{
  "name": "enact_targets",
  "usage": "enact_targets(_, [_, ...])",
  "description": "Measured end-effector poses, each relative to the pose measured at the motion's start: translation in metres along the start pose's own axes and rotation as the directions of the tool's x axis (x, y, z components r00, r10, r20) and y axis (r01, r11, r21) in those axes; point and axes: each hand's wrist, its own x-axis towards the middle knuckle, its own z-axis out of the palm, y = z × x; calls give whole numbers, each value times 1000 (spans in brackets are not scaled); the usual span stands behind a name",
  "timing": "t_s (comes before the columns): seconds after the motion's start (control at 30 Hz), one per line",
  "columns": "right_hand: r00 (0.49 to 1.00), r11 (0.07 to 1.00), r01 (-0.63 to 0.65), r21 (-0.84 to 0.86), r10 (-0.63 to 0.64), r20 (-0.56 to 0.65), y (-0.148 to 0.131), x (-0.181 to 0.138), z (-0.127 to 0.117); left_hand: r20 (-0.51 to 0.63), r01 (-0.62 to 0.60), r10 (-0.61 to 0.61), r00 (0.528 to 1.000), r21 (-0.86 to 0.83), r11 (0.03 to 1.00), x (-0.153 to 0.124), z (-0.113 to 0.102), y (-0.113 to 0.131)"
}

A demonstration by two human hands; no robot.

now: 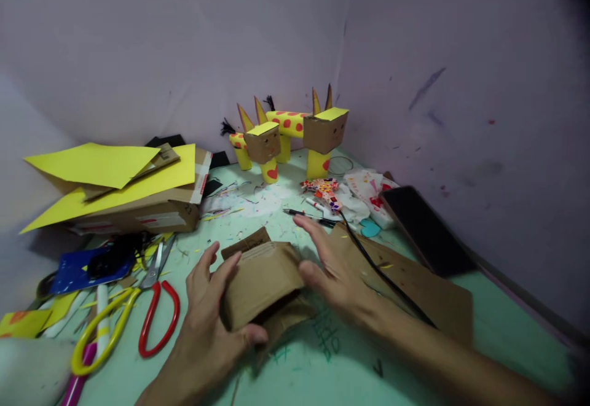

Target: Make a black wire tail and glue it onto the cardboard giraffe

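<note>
A small folded brown cardboard box (262, 277) lies on the pale green table between my hands, with an open, dark gap along its near side. My left hand (212, 308) spans its left side, index fingertip at the upper edge and thumb by the near corner. At the box's right side my right hand (336, 277) is open, its fingers stretched out and thumb apart. Whether the right thumb touches the cardboard I cannot tell. Left of my left hand lie open scissors (159, 314) with one red and one yellow handle loop.
Two yellow, red-spotted cardboard animals (318, 132) stand at the back. Yellow sheets (96, 163) lie on a larger carton (152, 212) at left. Flat cardboard (442, 301), a black cable (391, 283) and a dark phone (426, 228) are at right. Pens (308, 215) and paper scraps lie midway.
</note>
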Motion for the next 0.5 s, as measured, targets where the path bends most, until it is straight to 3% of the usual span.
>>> enact_targets(0.1, [982, 979, -153, 138, 134, 134, 8, 12, 13, 7, 102, -101, 995, -35, 994, 1, 4, -5])
enact_targets(0.17, [970, 956, -215, 201, 185, 158, 11, 12, 20, 25, 169, -167, 986, -110, 979, 0, 6, -7])
enact_targets(0.37, [966, 881, -256, 397, 243, 86, 13, 11, 33, -6, 276, -317, 948, -480, 833, -2, 17, -1])
enact_targets(0.5, [940, 689, -270, 673, 339, 31, 17, 22, 49, 26, 300, -350, 937, -573, 763, -1, 19, 4])
